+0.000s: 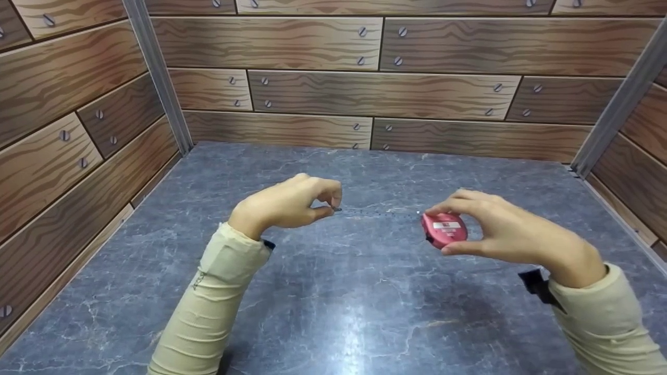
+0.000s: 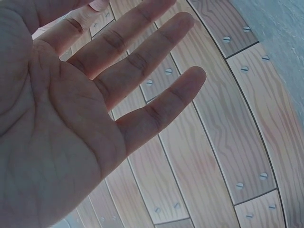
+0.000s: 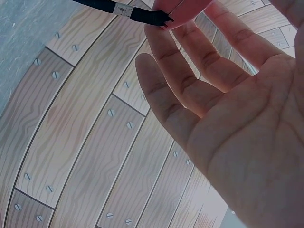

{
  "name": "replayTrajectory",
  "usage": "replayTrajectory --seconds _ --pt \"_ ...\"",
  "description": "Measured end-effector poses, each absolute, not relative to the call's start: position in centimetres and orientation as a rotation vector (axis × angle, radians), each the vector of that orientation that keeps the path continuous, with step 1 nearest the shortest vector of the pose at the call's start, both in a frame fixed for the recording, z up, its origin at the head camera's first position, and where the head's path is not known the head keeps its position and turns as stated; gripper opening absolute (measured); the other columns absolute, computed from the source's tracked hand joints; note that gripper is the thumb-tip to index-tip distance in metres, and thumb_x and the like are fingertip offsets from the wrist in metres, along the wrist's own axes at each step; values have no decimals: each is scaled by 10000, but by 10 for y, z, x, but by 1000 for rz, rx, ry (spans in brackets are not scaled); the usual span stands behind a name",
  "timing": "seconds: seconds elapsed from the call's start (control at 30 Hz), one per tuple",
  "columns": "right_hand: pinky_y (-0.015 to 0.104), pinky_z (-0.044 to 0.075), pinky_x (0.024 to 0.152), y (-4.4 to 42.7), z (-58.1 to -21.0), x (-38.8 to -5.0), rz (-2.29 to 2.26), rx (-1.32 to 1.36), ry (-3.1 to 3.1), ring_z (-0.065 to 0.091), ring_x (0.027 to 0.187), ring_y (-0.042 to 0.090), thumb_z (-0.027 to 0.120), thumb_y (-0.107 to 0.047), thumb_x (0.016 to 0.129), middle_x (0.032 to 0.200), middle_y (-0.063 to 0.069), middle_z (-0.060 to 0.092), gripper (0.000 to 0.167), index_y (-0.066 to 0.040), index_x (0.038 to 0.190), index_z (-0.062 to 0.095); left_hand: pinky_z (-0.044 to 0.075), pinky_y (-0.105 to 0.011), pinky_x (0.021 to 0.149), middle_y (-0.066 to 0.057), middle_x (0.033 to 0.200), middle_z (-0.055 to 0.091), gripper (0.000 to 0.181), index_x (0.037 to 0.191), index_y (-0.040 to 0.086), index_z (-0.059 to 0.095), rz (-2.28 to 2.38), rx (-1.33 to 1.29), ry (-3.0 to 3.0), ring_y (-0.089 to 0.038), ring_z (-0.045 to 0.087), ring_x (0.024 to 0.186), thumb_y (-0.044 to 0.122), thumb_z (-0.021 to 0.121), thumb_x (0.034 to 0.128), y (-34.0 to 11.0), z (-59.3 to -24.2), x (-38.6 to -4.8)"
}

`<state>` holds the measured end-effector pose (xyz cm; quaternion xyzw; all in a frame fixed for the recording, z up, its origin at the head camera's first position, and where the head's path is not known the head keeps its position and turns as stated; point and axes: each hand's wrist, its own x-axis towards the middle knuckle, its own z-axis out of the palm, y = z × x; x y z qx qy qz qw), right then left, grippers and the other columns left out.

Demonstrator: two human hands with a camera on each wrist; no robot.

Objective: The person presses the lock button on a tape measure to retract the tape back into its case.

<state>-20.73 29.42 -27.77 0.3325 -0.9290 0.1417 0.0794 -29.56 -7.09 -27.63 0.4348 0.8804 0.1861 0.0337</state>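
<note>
A small red tape measure (image 1: 444, 238) with a white label hangs above the table, gripped by my right hand (image 1: 521, 239) between thumb and fingers. Its thin tape (image 1: 385, 213) is drawn out leftward, faint against the dark surface. At the tape's far end, my left hand (image 1: 286, 203) pinches the tip between thumb and index finger. The left wrist view shows the left palm (image 2: 52, 128) with the other fingers spread and relaxed. In the right wrist view, the red case (image 3: 185, 8) rests at the fingertips, and a black strap (image 3: 142, 15) leads off it.
A dark blue marbled tabletop (image 1: 333, 291) lies beneath both hands. Wood-patterned panels (image 1: 312, 44) stand behind it and on both sides, with grey metal posts (image 1: 161, 78) at the back corners.
</note>
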Motion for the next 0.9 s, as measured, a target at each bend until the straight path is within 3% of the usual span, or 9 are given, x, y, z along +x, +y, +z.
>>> replayTrajectory --seconds 0.43,0.9 --pt "337 614 887 291 -274 -208 421 997 -2775 647 1034 55 900 -341 871 1212 -92 700 568 -204 1387 707 607 -424 974 -54 1100 766 26 1038 114 658 575 1395 2697 -223 734 1078 91 656 1050 -66 -272 -294" --pt "332 613 894 285 -277 -209 429 1012 -2781 654 1045 69 904 -322 869 1204 -82 702 577 -193 1396 707 585 -419 1069 -61 1154 776 52 1084 79 680 590 1388 2675 -253 726 1242 103 659 1043 -58 -275 -294"
